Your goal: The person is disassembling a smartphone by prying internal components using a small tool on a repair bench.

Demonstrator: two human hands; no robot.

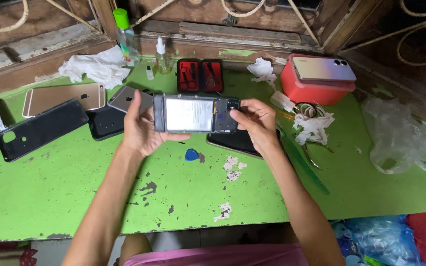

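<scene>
Green desk (pixel 75 187), paint chipped all over, loaded with phone bits. Biggest thing in play is the opened phone (pixel 195 114), back cover off, held up just above the desk with its long axis running left-right across the view. It sits right between the two hands, so neither really has to reach.

Left hand (pixel 141 129) is clamped on the left short end, fingers behind and thumb under the lower edge. Right hand (pixel 255 120) grips the right end, fingertips pinched around the camera corner.

Underneath, a dark screen panel (pixel 235 143) lies flat on the desk, and a small blue pick (pixel 191 154) rests just below the phone, about equally near both hands.
</scene>
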